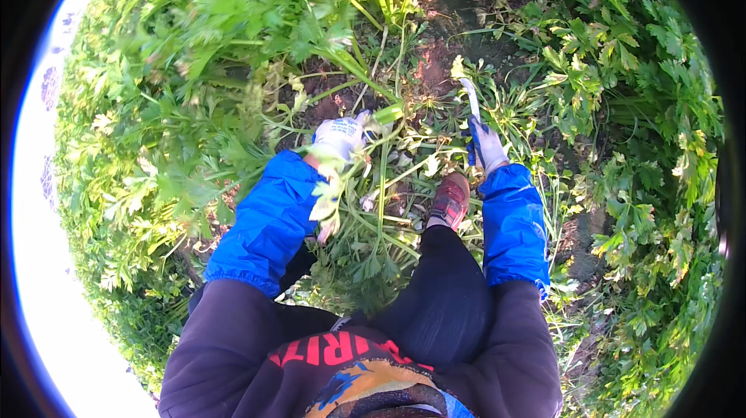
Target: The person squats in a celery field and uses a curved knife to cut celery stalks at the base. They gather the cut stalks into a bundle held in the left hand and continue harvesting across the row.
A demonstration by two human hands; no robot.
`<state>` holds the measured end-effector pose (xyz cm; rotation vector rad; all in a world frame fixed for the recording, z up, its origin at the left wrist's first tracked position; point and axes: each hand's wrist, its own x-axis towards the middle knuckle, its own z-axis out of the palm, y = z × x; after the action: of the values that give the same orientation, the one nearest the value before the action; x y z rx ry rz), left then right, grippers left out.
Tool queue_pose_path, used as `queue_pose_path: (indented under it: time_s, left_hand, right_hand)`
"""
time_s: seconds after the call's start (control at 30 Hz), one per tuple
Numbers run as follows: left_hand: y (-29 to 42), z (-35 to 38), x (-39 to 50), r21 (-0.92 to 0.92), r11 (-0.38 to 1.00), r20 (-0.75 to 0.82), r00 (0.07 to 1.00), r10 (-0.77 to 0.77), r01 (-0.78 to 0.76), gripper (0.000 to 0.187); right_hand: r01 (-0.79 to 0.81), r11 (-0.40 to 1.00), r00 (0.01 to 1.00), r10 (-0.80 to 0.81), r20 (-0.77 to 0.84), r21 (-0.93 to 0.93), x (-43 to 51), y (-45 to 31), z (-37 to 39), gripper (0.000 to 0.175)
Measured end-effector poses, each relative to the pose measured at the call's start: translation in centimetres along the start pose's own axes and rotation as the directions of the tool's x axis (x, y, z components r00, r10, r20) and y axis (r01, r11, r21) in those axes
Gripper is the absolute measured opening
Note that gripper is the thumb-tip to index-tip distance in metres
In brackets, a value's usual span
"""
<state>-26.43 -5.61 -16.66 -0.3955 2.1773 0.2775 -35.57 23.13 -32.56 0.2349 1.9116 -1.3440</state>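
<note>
My left hand [341, 137], in a white work glove with blue printing, is closed around a celery bunch [387, 114]. The pale green butt end sticks out to the right of the fingers, and its blurred leaves seem to spread left past my wrist. To the right, my right hand [486, 145], in a white and blue glove, grips a knife [471, 97]. Its light blade points up and away from me, with a yellowish leaf [458, 68] at the tip. The handle is hidden in my fist. The blade stands apart from the celery.
Standing celery plants [233, 22] fill the left and far side; another dense leafy row [647, 173] runs along the right. Bare soil [434, 51] shows between them. Cut stalks and leaves [382, 191] litter the ground by my red shoe [450, 199].
</note>
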Motion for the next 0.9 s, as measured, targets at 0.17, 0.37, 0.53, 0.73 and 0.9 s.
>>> queue_pose_path:
  time_s: [0.17, 0.37, 0.53, 0.73, 0.9]
  left_hand:
    - [-4.2, 2.8, -9.3, 0.105, 0.924, -0.213, 0.899, 0.382, -0.368, 0.052]
    - [-7.9, 2.5, -23.8, -0.017, 0.871, -0.256, 0.844, 0.471, -0.491, 0.051]
    - [-10.1, 4.0, -32.6, -0.393, 0.825, -0.242, 0.911, 0.333, -0.406, 0.043]
    - [-11.1, 6.3, -32.4, -0.485, 0.706, -0.368, 0.853, 0.37, -0.516, 0.035]
    - [-14.1, 6.5, -30.5, -0.458, 0.7, -0.384, 0.833, 0.399, -0.547, 0.031]
  right_hand:
    - [0.032, 0.999, 0.998, -0.03, 0.049, -0.041, -11.9, -8.0, -1.2, 0.045]
    - [0.327, 0.945, 0.892, -0.299, 0.338, -0.028, -25.7, -18.4, 0.2, 0.03]
    - [0.547, 0.837, 0.684, -0.463, 0.563, 0.023, -34.0, -19.7, 6.7, 0.047]
    - [0.776, 0.406, 0.601, -0.71, 0.367, -0.483, -34.3, -15.8, 12.3, 0.054]
    - [0.656, 0.75, 0.725, -0.598, 0.342, -0.081, -34.1, -14.2, 14.0, 0.032]
